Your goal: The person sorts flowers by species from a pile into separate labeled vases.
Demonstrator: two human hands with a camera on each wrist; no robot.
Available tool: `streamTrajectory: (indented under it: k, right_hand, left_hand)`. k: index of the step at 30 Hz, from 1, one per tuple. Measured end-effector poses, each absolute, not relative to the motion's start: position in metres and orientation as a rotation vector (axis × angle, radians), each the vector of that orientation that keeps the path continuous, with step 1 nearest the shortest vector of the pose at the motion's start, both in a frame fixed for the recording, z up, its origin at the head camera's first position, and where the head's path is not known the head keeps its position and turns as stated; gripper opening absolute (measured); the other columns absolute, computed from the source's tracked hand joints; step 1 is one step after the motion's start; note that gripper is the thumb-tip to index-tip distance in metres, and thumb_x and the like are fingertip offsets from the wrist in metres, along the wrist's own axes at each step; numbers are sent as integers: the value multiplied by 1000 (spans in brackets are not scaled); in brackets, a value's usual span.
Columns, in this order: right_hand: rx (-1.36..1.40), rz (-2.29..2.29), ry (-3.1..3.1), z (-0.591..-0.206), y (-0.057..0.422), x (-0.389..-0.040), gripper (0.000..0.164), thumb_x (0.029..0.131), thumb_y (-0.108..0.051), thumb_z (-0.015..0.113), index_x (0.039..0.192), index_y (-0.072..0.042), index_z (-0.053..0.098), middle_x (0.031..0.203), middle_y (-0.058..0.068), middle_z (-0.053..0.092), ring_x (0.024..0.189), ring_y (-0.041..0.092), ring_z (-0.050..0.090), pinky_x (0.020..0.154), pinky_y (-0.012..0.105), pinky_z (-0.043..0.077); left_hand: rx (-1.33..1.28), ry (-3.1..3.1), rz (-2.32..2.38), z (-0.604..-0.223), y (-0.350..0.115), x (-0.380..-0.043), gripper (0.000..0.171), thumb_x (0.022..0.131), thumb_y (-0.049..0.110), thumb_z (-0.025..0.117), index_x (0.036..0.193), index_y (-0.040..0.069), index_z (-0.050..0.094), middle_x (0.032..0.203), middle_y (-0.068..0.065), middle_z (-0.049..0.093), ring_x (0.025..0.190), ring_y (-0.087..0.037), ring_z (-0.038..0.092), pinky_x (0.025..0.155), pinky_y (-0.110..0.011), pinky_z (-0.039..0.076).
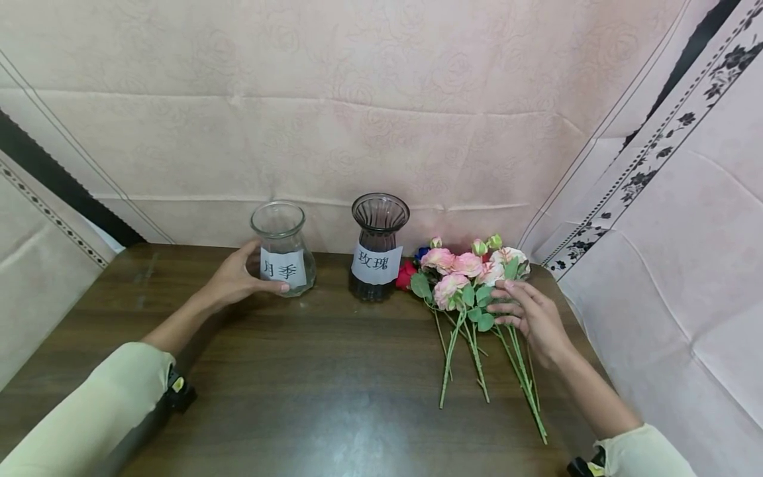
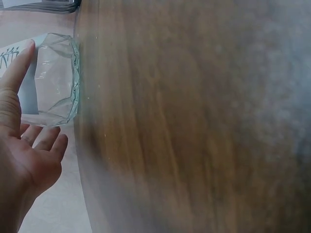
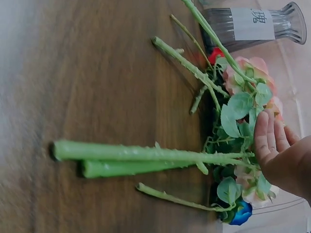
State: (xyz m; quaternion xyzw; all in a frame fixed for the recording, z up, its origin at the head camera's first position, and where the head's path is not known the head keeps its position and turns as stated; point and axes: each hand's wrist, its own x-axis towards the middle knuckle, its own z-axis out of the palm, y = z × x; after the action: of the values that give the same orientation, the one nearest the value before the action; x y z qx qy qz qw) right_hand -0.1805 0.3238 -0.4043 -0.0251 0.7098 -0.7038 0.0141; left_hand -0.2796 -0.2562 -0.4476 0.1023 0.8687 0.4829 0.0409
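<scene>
My left hand [image 1: 240, 277] grips a clear glass vase [image 1: 280, 228] from its left side. The thumb lies across the front, over the white label, and the other fingers reach round the side and back. In the left wrist view the glass base [image 2: 58, 80] stands on the table. On the right, my right hand [image 1: 530, 317] is at a pile of artificial flowers, its fingers loosely extended at the leaves [image 3: 238, 109]. Pink blooms [image 1: 467, 265] and a white bloom [image 1: 507, 257] lie on top, their green stems [image 1: 524, 377] pointing toward me.
A dark grey glass vase [image 1: 380, 215] with a white label stands between the clear vase and the flowers. A red flower [image 1: 406, 274] and a blue flower [image 3: 240, 212] lie under the pile. Patterned cloth [image 1: 381, 119] hangs behind the brown wooden table [image 1: 298, 384].
</scene>
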Motion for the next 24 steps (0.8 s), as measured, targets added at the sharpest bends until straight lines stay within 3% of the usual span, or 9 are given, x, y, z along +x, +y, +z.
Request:
streamTrajectory:
  k: [7,13,24]
  right_hand:
    - [-140,-2180,2101,-408,319,-177,31,122,-33,52,137,-10,66,122,2,83,103,18,84,90,36,70]
    - [-109,-2128,2067,-412,313,-172,36,122,-38,51,139,-9,63,122,3,83,107,21,85,93,40,70]
    - [63,-1958,2119,-417,301,-161,60,119,-44,57,147,9,54,128,16,83,109,22,85,96,44,70]
  left_hand:
    - [336,2629,1495,-445,-257,-281,122,83,32,104,179,17,29,162,-21,60,154,-46,55,124,-63,48]
    - [338,2618,1514,-443,-258,-281,119,82,27,105,176,12,33,161,-22,60,156,-47,53,127,-62,45]
    - [385,2540,1598,-448,-260,-289,114,81,14,104,172,8,36,164,-21,57,160,-44,50,133,-58,41]
